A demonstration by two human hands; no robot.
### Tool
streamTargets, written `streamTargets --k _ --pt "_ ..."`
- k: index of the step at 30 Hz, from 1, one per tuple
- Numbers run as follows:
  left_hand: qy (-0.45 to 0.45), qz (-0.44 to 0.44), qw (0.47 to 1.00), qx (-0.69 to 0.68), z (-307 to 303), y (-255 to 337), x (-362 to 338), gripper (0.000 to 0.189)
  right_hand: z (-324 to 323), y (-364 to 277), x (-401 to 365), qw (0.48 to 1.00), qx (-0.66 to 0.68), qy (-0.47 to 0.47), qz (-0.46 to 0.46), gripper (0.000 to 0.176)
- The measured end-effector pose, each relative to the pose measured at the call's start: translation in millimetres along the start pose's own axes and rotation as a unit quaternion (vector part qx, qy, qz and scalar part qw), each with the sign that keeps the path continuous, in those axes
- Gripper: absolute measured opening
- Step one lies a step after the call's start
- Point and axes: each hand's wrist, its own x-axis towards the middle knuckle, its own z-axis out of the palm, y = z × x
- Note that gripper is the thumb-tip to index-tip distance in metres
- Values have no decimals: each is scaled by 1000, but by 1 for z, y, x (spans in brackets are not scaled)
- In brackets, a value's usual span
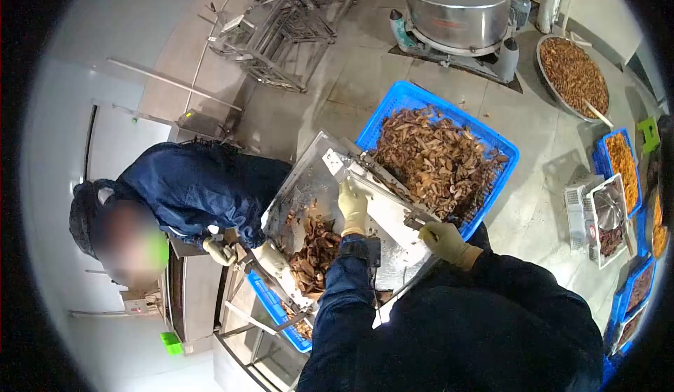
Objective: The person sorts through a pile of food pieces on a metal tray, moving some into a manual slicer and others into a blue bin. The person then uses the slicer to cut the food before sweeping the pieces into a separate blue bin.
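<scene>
My left hand (353, 208), in a pale glove, lies with fingers stretched out over the white panel (393, 218) of a metal work table (300, 194). My gloved right hand (449, 243) is closed by the table's right edge, close to a metal bracket and the near rim of a blue crate (507, 174); what its fingers grip is hidden. That crate is heaped with brown, dried-looking slices (435, 157). More brown pieces (316, 251) lie piled on the table, left of my left forearm.
Opposite, a co-worker in a dark blue jacket (189, 188) has a gloved hand (272, 260) at the pile. Below the table sits another blue crate (270, 308). A steel drum machine (460, 16), a large round pan (572, 76), a white basket (609, 216) and metal frames (281, 34) stand around.
</scene>
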Motion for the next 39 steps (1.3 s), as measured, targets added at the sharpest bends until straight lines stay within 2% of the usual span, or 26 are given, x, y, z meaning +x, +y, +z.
streamTargets --k 1,2,4,5,8,9,10,13,14,16,17,19,20,22,25,26,28,30,32,33,35,36,38,39 --pt "-87 46 995 14 2 -4 -4 65 0 1 0 1000 2 7 -12 14" --pt "-8 163 983 82 40 -42 1 67 0 1 -1 1000 3 14 -23 13" --pt "20 172 979 111 52 -37 -5 69 -5 -6 -1 1000 11 2 -17 13" --pt "49 147 969 190 60 -32 -11 69 -7 -8 0 1000 14 -4 -15 13" --pt "18 190 974 125 42 11 -14 68 -6 -1 0 1000 1 -16 -12 18" --pt "-17 155 983 101 43 14 -12 67 -6 2 2 999 -8 -20 -32 17" --pt "-52 77 996 -10 53 6 -2 65 -7 0 1 999 -2 -23 -25 17" --pt "-7 186 979 86 51 -2 -14 52 -11 -8 3 999 -11 -17 -33 18" --pt "-26 139 990 -14 34 19 -30 49 -12 -9 4 998 -31 -19 -44 17" --pt "-48 162 986 -17 30 30 -56 46 -14 -8 5 995 -70 -24 -66 17" --pt "-56 103 986 -121 56 9 -68 45 -16 -10 5 996 -50 -35 -68 16" --pt "-82 107 983 -128 47 19 -96 48 -23 -24 7 995 -47 -37 -79 16" --pt "-94 109 981 -132 42 24 -110 49 -27 -33 9 995 -46 -41 -84 17" --pt "-100 203 974 16 26 35 -132 52 -38 -47 15 993 -17 -62 -102 20" --pt "-53 170 984 -1 41 26 -137 44 -46 -47 22 982 47 -34 -178 20" --pt "-39 163 986 -9 44 23 -134 40 -48 -40 25 985 96 -24 -140 20" --pt "3 215 977 13 35 34 -127 28 -53 -24 34 979 192 -6 -62 20" --pt "-9 232 973 20 36 30 -119 27 -69 -10 62 982 163 1 94 27" --pt "-77 92 987 -105 40 25 -118 34 -72 7 103 993 -37 28 111 28" --pt "-109 19 980 -166 43 23 -120 37 -68 20 118 998 -35 -5 60 29" --pt "-88 82 988 -95 47 16 -119 42 -58 41 145 996 -27 -70 -46 31" --pt "-73 111 989 -58 48 12 -120 45 -55 24 159 990 -5 -136 -23 37" --pt "-34 184 982 -28 29 40 -115 46 -24 35 184 985 -53 -137 -95 44" --pt "-54 162 985 -25 28 38 -116 43 -27 9 190 981 -36 -185 -34 49"
